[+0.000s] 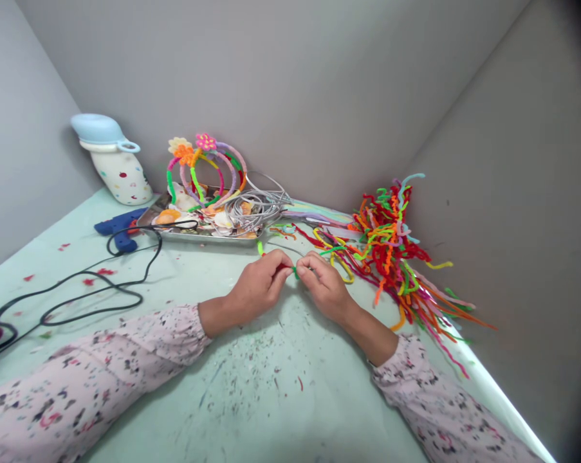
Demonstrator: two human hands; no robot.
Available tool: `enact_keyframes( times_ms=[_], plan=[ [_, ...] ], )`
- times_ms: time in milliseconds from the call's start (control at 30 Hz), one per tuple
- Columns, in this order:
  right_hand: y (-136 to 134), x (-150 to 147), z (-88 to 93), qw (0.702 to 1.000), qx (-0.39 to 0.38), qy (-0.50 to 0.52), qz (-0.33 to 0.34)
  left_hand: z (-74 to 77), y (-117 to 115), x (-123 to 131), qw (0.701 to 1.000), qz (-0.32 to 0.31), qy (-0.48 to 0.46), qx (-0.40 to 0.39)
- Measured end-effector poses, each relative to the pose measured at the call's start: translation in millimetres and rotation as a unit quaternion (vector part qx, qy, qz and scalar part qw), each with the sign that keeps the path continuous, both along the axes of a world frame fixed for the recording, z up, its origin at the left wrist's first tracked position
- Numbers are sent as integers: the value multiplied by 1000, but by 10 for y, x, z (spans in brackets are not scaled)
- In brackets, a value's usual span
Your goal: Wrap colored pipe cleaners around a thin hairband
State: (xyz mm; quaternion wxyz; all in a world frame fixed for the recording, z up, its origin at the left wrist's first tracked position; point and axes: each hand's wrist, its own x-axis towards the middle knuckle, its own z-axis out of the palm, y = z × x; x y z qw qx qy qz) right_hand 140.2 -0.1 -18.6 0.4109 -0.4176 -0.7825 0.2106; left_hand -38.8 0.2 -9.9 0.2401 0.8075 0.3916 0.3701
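My left hand (257, 287) and my right hand (327, 290) meet above the middle of the table, both closed in a pinch. Between their fingertips shows a short bit of green pipe cleaner (295, 273), and a touch of red sits at the left fingertips. A bright green tip (260, 248) sticks out behind my left hand. Beyond the fingers, a thin grey wire (290, 247) curves; whether it runs into my grip I cannot tell. Another green pipe cleaner strand (333, 249) stretches behind my right hand. Most of the held piece is hidden by my fingers.
A metal tray (208, 239) holds paper flowers, coiled grey wire (261, 209) and pipe-cleaner headbands (235, 170). A heap of colourful pipe cleaners (391, 238) lies right. At left are a blue glue gun (121, 225), its black cord (140, 283) and a white bottle (121, 173).
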Motion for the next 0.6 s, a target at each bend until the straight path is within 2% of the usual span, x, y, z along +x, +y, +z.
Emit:
enact_keyframes(
  times_ms=[267, 600],
  plan=[
    [2, 7, 16, 999, 42, -28, -21, 3, 5, 5, 1000, -5, -2, 3],
    [9, -5, 11, 999, 6, -35, 10, -5, -8, 4, 1000, -8, 8, 6]
  ],
)
